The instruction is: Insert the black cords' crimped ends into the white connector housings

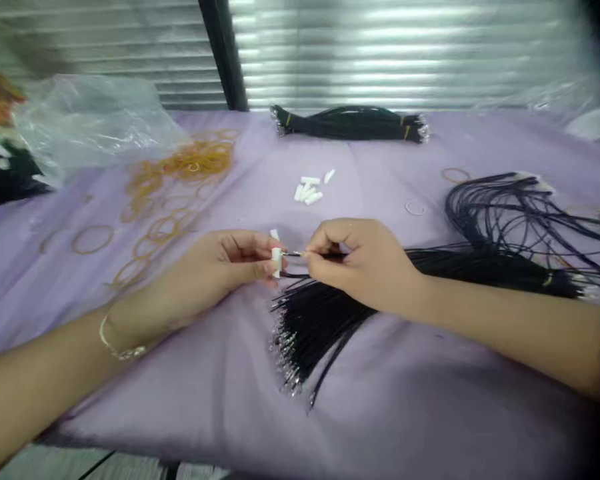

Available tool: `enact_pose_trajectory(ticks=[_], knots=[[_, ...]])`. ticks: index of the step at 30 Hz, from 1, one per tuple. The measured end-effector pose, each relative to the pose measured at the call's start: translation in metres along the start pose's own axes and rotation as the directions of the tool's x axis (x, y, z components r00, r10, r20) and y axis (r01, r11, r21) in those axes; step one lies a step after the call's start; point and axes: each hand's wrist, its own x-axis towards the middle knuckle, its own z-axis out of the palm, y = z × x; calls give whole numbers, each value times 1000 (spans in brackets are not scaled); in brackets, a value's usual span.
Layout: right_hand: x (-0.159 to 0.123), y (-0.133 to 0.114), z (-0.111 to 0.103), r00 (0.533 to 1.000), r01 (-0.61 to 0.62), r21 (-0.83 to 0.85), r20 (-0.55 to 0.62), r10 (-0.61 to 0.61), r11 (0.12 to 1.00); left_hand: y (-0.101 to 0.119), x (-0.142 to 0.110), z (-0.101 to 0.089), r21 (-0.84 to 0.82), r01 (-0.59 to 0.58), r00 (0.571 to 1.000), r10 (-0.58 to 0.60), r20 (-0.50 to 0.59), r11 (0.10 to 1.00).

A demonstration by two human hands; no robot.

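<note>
Between the thumb and fingers of my left hand [235, 260] is a small white connector housing [277, 261]. A second white piece [275, 235] shows just behind those fingertips. My right hand [365, 257] pinches a thin black wire [294, 253], its bare metal end at the right side of the housing. Another black wire runs below it toward the housing. Under my right hand lies a thick bundle of black wires [325, 320], with silvery terminals [287, 353] fanned out at the near left end.
Several white housings [307, 190] lie loose beyond my hands. A tied black wire bundle [350, 125] rests at the back. Rubber bands [195, 160] and a clear plastic bag [95, 127] are at left. Looped wires [490, 207] lie at right on the purple cloth [180, 400].
</note>
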Motion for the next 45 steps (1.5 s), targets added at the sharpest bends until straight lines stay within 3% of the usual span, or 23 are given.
enact_pose_trajectory(ticks=[4,12,23,28,34,40,45], knots=[[-1,-1,0,1000,1,-47,28,0,999,-3,2,-2,7,-25,1000,25,1,1000],[6,-2,-3,980,-141,-22,138,143,990,-6,1,-4,-38,-45,999,45,-3,998],[2,1,1,992,18,-77,128,-8,997,-2,1,1,145,-13,1000,14,-4,989],[5,5,1,989,-8,10,149,7,1000,-3,1,1,117,-16,1000,18,-10,993],[7,7,1,977,-152,194,177,118,969,-8,3,0,83,-36,999,36,-1,996],[10,5,1,969,-179,171,200,144,969,-11,3,-3,20,-14,999,15,-29,1000],[7,5,2,977,-154,177,173,123,972,-8,2,-2,86,-15,999,18,-31,996]])
